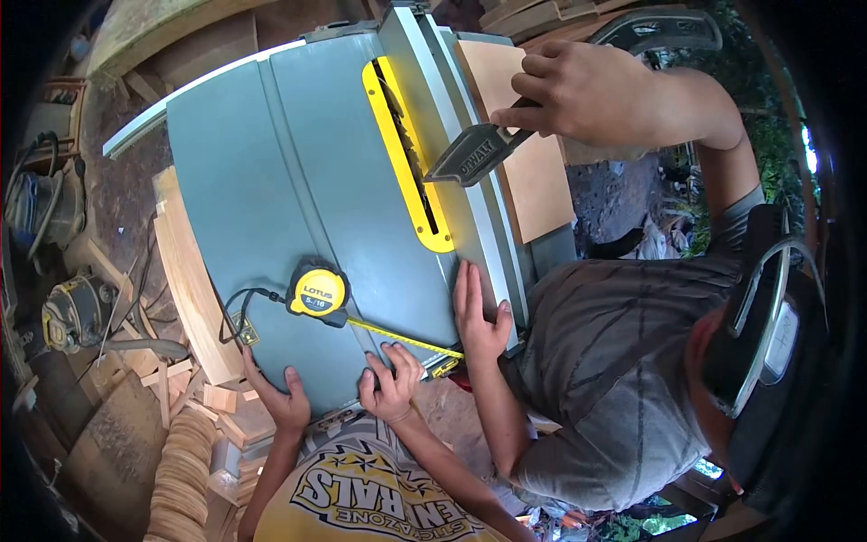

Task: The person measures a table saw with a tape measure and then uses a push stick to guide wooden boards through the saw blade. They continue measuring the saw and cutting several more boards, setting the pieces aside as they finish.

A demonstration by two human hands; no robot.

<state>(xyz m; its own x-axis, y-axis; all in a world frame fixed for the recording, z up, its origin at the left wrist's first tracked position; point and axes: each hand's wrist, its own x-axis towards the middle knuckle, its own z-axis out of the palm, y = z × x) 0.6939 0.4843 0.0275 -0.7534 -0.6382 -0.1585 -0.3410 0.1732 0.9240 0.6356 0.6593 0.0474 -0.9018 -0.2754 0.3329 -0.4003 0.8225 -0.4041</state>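
In the head view, the saw table [235,181] is the landmark. The measuring tape [318,287] rests on its near part, with its strap [237,312] looping toward the left edge. The yellow tape strip [397,340] is drawn out along the near edge, its end just beside a co-worker's lower hand [481,327].

The left hand [282,405] lies at the near left edge of the table, thumb and fingers spread, gripping nothing. The right hand [394,384] is at the near edge, just beside the strip, fingers bent and slightly apart; whether it pinches anything cannot be told.

The co-worker's lower hand lies against the near end of the fence [442,117], which crosses the table to the right of the saw blade [402,135] in its yellow plate [438,237]. The co-worker's upper hand [587,95] grips a black push stick [479,154] above the fence. A flat board [537,181] lies at the table's right side, beyond the fence.

So far, the tape is out and the fence is on the table; the board is away from the blade, and no cut shows in it. How much is left cannot be judged.

The tape case reads "LOTUS" and what looks like "5m/16"; the push stick reads "DEWALT". The yellow shirt [361,506] shows "GENERALS", partly folded. A small label [246,331] at the table's left edge is unreadable.
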